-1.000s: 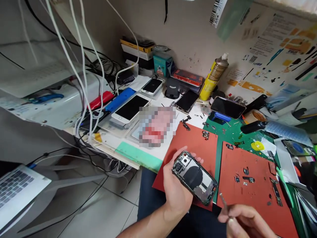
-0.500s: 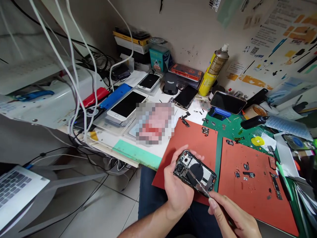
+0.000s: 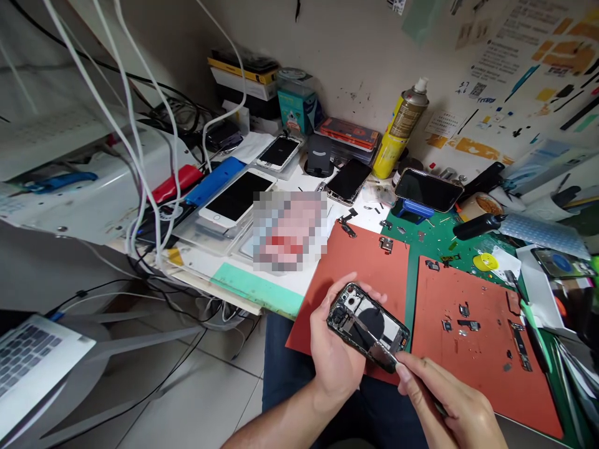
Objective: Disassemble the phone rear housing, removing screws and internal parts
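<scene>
My left hand point(image 3: 334, 358) cradles an opened phone housing point(image 3: 370, 321) from below, tilted, with its inside facing up. A black round pad, bare pale areas and a camera opening show inside it. Pinched between the thumb and fingers of my right hand point(image 3: 447, 396) is a slim metal tool that looks like tweezers point(image 3: 384, 347). Its thin tip reaches into the housing beside the black pad; whether it touches anything there, I cannot tell. Beneath and beyond the phone lies a red-brown mat point(image 3: 369, 268).
Small phone parts point(image 3: 469, 325) lie scattered on a second red-brown mat point(image 3: 449, 374) at right. Behind are a green mat point(image 3: 407, 227), a phone on a blue stand point(image 3: 428, 190), a yellow spray can point(image 3: 397, 131) and a white phone point(image 3: 241, 196). White cables point(image 3: 135, 125) hang at left.
My right hand and the tweezers have shifted slightly to the right over the housing. My left hand keeps its hold, and the whole view has moved a little.
</scene>
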Motion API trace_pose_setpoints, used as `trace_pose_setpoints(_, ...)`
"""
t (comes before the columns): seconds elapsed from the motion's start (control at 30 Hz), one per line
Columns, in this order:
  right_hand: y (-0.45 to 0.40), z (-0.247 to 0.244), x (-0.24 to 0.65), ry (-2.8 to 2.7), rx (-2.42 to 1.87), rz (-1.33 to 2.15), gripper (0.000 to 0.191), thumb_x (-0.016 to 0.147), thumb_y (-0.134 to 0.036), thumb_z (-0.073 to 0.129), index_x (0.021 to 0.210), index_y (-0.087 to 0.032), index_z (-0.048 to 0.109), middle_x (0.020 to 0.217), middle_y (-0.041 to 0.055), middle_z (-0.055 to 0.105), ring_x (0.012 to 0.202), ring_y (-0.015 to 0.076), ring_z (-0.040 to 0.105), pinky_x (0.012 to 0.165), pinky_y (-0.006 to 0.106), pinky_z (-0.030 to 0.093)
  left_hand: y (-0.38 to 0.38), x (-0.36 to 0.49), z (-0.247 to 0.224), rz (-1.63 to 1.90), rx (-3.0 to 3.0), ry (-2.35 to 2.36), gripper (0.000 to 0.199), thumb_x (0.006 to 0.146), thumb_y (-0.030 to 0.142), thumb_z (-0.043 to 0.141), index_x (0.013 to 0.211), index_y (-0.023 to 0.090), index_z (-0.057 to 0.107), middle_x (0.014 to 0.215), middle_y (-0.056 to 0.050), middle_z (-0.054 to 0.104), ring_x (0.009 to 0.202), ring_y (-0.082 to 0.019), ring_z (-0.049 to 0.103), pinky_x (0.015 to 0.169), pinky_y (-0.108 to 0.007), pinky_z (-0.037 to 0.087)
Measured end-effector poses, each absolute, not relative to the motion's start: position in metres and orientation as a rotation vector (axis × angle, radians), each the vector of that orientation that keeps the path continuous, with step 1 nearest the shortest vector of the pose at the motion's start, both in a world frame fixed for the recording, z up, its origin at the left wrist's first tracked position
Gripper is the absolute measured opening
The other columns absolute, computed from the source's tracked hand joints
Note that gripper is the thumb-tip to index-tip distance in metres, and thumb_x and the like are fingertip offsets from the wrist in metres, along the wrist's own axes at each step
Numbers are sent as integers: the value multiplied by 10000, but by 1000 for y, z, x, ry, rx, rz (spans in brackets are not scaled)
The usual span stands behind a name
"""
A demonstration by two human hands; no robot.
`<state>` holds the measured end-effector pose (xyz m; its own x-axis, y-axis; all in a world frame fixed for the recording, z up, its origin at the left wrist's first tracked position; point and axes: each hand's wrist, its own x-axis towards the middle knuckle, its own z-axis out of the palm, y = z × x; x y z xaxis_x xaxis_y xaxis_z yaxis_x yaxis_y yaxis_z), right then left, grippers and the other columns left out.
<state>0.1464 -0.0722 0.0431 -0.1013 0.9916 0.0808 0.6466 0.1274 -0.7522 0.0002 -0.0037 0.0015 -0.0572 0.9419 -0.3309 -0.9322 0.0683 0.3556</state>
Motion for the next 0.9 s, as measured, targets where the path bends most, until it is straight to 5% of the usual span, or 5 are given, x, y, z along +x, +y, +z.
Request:
trace_pose_setpoints(0.6,-63,44,157,-1904,-1541,817,281,1067,-359,627,1247,-271,824,800,49,775,630,190,762,579,224,634,-3,-1,6,1461,85,564,496,1064,485,418,1200,170,777,981,-118,757,968,-302,744,939,-484,592)
trace_pose_setpoints(0.9,-56,40,161,-1788,-1631,1047,281,1072,-462,609,1096,-294,834,762,11,743,649,165,723,636,202,597,-3,-1,5,1437,56,558,483,1045,485,454,1210,164,775,1005,-124,755,966,-311,741,941,-511,593)
